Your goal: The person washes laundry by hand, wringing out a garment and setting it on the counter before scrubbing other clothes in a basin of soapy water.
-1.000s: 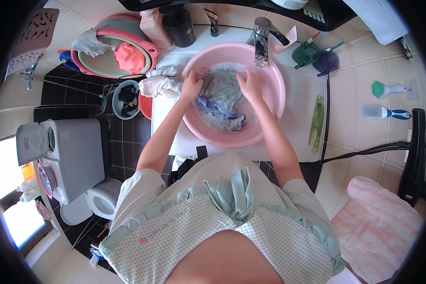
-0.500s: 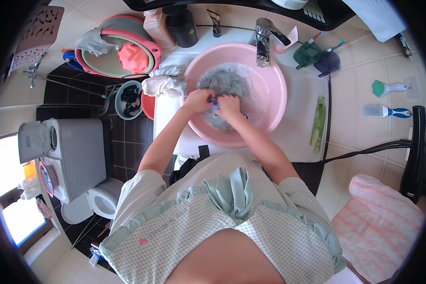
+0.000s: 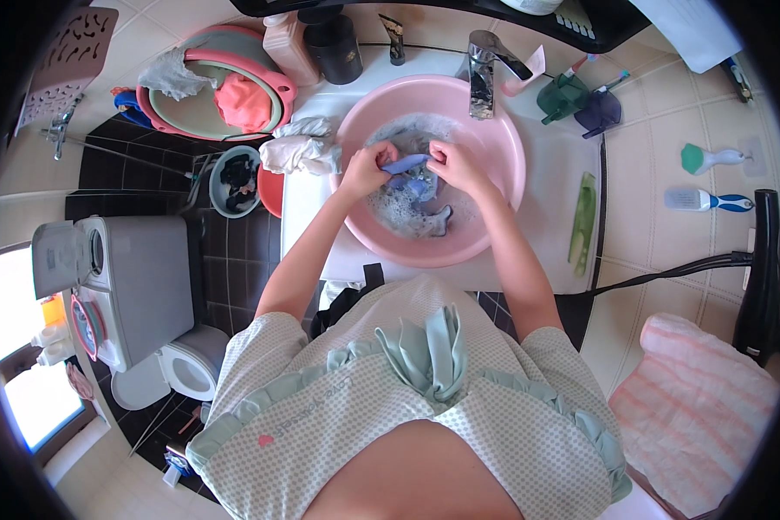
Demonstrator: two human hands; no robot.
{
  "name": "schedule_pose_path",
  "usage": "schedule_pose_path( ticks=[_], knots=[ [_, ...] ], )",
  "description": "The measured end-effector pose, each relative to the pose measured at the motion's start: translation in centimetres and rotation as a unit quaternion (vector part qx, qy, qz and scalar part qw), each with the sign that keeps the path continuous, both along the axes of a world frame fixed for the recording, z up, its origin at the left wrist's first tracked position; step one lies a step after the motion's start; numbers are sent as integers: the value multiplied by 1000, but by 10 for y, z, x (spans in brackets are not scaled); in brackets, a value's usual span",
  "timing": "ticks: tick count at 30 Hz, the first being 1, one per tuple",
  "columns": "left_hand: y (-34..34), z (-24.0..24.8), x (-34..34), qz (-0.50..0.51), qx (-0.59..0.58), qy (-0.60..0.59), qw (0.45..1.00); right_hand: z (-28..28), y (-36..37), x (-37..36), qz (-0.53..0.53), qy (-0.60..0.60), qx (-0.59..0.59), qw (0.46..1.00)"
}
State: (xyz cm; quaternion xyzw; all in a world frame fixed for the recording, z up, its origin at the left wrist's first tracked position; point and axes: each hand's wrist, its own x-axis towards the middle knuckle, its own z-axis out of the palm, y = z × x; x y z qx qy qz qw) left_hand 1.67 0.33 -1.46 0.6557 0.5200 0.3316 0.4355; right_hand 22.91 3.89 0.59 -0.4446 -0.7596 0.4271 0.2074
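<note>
Both hands, left hand (image 3: 366, 167) and right hand (image 3: 451, 165), are closed on opposite ends of a blue cloth (image 3: 406, 164) stretched crosswise over a soapy pink basin (image 3: 503, 201).

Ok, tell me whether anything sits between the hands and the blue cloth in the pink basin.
Nothing visible does. The left hand and the right hand both grip the blue cloth directly, stretched between them above the soapy water in the pink basin. The faucet stands behind, clear of the hands.

Both forearms reaching forward, left hand (image 3: 366, 168) and right hand (image 3: 450, 165) clenched, knuckles close
</note>
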Motion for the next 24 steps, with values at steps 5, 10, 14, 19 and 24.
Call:
schedule_pose_path(
  ticks=[5, 10, 14, 19, 24],
  knots=[
    [-18, 17, 2, 95, 142, 321, 932, -11, -1, 16, 76, -31, 7, 997],
    [-27, 12, 1, -114, -18, 342, 933, -25, -13, 19, 205, -206, -187, 938],
    [-23, 13, 4, -124, -137, 197, 963, -42, -8, 19, 82, -163, -150, 972],
    [-14, -10, 5, -14, 0, 276, 961, -37, -6, -2, 20, -215, 72, 974],
    [-19, -22, 8, 14, 60, 364, 929, -41, -1, -10, 27, -283, 71, 956]
  ],
)
